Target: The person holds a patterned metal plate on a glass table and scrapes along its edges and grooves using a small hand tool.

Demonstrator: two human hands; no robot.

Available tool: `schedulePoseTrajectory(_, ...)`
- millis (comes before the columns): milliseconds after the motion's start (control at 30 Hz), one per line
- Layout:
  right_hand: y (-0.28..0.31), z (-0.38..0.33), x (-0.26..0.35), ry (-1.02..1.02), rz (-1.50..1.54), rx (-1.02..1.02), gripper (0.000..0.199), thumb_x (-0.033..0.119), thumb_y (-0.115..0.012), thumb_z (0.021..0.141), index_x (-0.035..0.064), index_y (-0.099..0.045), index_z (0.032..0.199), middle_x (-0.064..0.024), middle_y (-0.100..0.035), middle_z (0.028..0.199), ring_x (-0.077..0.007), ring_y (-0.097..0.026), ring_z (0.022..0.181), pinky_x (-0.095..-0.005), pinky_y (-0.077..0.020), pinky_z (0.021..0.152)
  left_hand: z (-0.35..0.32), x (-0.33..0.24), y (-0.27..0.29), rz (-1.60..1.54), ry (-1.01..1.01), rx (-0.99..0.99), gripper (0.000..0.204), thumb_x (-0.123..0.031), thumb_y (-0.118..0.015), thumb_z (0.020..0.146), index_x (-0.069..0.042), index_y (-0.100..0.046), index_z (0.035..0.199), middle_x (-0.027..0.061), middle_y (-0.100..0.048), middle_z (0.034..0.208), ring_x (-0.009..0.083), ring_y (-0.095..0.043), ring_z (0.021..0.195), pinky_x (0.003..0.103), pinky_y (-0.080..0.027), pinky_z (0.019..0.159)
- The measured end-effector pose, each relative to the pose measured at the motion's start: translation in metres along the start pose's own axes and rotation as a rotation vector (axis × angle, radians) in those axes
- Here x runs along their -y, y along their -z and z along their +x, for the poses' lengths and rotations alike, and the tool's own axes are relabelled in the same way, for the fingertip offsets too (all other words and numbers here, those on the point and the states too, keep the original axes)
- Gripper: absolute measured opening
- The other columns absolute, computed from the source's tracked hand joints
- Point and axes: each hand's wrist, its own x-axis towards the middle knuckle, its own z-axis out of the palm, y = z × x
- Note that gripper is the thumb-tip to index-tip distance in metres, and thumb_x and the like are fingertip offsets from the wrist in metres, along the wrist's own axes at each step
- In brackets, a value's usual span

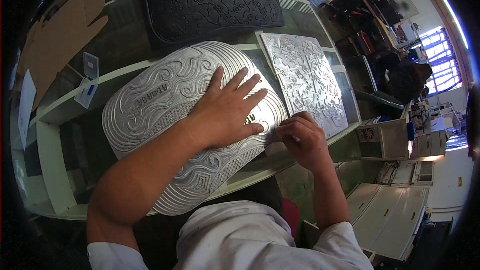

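A large silver metal plate [150, 90] with rounded ends, raised swirls, ridges and lettering lies slanted across a glass-topped table. My left hand [225, 105] rests flat on it with the fingers spread, holding nothing. At the plate's right edge, my right hand [302, 135] is closed, its thumb and fingers pinched together. Whatever those fingers hold is hidden or too small to name. Just beyond the right hand lies a rectangular silver plate [307, 77] with a raised relief pattern. A black embossed mat [215, 2] sits behind the large plate, at the far side.
The table has a pale metal frame [52, 170] under the glass. At the left are a piece of brown cardboard [65, 35], a white sheet [27, 109] and a small clear plastic box [87, 90]. Beige cabinets [385, 215] stand at the lower right.
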Motion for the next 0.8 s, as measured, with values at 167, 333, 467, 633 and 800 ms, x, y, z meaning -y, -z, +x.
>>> schedulePoseTrajectory(167, 0.0, -0.007, 0.001, -0.037, 0.081, -0.104, 0.025, -0.006, -0.073, 0.065, 0.0068, -0.065, 0.085, -0.0062, -0.067, 0.082, -0.0247, -0.062, 0.076, -0.0344, -0.0495, 0.07, 0.0, 0.0, 0.0, -0.004, 0.003, 0.016, 0.073, -0.056, -0.054, 0.089, -0.013, -0.038, 0.146, 0.0156, -0.027, 0.156, 0.0317, -0.014, 0.148, 0.059, -0.004, 0.117)
schedulePoseTrajectory(333, -0.003, -0.017, 0.005, 0.007, 0.081, -0.138, 0.026, -0.007, -0.074, 0.066, 0.0061, -0.065, 0.087, -0.0066, -0.067, 0.081, -0.024, -0.062, 0.075, -0.0339, -0.0489, 0.068, 0.0, -0.001, 0.002, -0.008, 0.008, 0.02, 0.074, -0.056, -0.055, 0.089, -0.012, -0.038, 0.146, 0.0155, -0.027, 0.155, 0.0314, -0.015, 0.148, 0.058, -0.004, 0.118)
schedulePoseTrajectory(467, -0.011, -0.017, 0.007, -0.024, 0.076, -0.165, 0.024, -0.006, -0.075, 0.07, 0.0054, -0.065, 0.089, -0.0069, -0.067, 0.081, -0.0245, -0.061, 0.075, -0.0337, -0.0491, 0.067, 0.001, 0.0, 0.002, -0.01, 0.01, 0.026, 0.074, -0.056, -0.055, 0.088, -0.012, -0.038, 0.146, 0.0154, -0.027, 0.156, 0.0313, -0.015, 0.148, 0.059, -0.004, 0.118)
schedulePoseTrajectory(633, -0.009, -0.009, 0.014, -0.039, 0.059, -0.126, 0.023, -0.005, -0.074, 0.071, 0.0052, -0.065, 0.089, -0.0075, -0.065, 0.08, -0.0254, -0.061, 0.075, -0.035, -0.0496, 0.066, 0.001, 0.0, 0.002, -0.007, 0.016, 0.026, 0.075, -0.056, -0.055, 0.088, -0.012, -0.038, 0.146, 0.0152, -0.027, 0.156, 0.0314, -0.015, 0.148, 0.059, -0.004, 0.118)
schedulePoseTrajectory(800, -0.006, -0.006, 0.018, -0.033, 0.054, -0.065, 0.023, -0.004, -0.074, 0.071, 0.0055, -0.064, 0.088, -0.0079, -0.063, 0.079, -0.0266, -0.061, 0.075, -0.0373, -0.05, 0.066, 0.001, 0.0, 0.001, -0.008, 0.013, 0.028, 0.075, -0.057, -0.054, 0.088, -0.013, -0.038, 0.146, 0.0153, -0.027, 0.156, 0.0315, -0.015, 0.148, 0.059, -0.003, 0.118)
